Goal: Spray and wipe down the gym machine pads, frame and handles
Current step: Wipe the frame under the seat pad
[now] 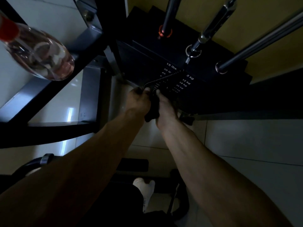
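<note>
At the far left my spray bottle (39, 51) sits up by the frame (49, 133), well apart from both hands and nearer my left arm. It is clear with a red cap and holds something pinkish; it is too blurred to tell how full it is.

Moving right, my left hand (139, 99) and right hand (165, 105) are pressed close together, each curled round the dark cloth (152, 112) bunched between them. They hold it against the front face of the weight stack (155, 51), at the lower end of the label strip (185, 82). That strip runs straight away from my hands toward the top plate, so I judge the wipe goes along it. A coiled cord (164, 77) ends by my left fingertips; I cannot tell if they touch. At the right, the guide rods (262, 40) rise from the top plate.
</note>
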The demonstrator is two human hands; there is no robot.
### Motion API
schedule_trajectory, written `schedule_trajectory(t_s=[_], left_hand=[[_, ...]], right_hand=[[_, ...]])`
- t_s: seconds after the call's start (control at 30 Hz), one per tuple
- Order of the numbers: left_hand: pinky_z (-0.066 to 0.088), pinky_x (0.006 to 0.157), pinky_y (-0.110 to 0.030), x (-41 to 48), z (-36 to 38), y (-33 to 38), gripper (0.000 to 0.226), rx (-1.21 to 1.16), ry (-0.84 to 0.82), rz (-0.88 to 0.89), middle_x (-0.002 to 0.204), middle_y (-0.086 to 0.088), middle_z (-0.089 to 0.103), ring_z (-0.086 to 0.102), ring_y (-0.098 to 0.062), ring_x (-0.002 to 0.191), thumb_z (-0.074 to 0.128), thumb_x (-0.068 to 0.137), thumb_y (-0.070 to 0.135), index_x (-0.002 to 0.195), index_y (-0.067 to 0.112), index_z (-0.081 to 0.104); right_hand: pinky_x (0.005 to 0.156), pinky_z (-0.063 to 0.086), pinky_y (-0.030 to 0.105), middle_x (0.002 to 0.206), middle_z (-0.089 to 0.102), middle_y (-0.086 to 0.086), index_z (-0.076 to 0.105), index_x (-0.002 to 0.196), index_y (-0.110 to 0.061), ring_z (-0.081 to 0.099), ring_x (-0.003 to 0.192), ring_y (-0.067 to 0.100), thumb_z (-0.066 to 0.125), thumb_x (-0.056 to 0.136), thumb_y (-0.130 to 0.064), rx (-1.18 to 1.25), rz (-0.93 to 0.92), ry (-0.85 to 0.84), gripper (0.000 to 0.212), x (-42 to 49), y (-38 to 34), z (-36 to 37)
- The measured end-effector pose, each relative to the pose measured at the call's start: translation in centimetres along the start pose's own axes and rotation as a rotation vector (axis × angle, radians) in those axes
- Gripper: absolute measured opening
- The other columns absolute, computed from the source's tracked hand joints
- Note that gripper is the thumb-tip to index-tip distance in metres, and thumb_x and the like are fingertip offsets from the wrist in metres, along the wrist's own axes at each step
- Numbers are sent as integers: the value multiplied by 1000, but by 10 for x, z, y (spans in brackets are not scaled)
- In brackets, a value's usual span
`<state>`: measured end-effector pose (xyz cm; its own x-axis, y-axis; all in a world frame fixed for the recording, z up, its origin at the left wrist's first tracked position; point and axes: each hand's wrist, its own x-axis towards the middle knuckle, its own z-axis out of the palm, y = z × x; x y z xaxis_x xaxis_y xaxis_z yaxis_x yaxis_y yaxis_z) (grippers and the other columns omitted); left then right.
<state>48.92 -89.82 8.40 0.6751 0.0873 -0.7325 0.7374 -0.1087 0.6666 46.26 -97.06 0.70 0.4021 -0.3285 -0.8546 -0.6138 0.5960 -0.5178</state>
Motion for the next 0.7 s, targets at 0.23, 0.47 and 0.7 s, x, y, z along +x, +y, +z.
schedule_trajectory(t_s=[0.23, 0.47, 0.7], left_hand=[[53, 90, -35, -5, 2, -1, 24, 58, 39, 18, 110, -7, 68, 64, -20, 100, 53, 107, 27, 119, 10, 65], [52, 81, -22, -9, -7, 10, 19, 33, -28, 6, 86, 2, 60, 60, -14, 86, 59, 104, 20, 85, 20, 57], [50, 102, -44, -74, -30, 28, 35, 63, -73, -232, 132, -9, 62, 57, -26, 120, 61, 101, 38, 129, 16, 63]], right_hand=[[89, 61, 44, 111, 78, 5, 74, 119, -19, 77, 98, 23, 79, 63, -70, -49, -14, -3, 76, -14, -18, -2], [98, 53, 32, 95, 70, -4, 69, 89, -24, 65, 88, 9, 77, 93, -36, -207, -151, 226, 15, -60, -37, -14], [105, 44, 34, 140, 59, 10, 56, 138, -9, 56, 130, 32, 71, 96, -35, -85, 84, 363, 52, -127, -68, -64]])
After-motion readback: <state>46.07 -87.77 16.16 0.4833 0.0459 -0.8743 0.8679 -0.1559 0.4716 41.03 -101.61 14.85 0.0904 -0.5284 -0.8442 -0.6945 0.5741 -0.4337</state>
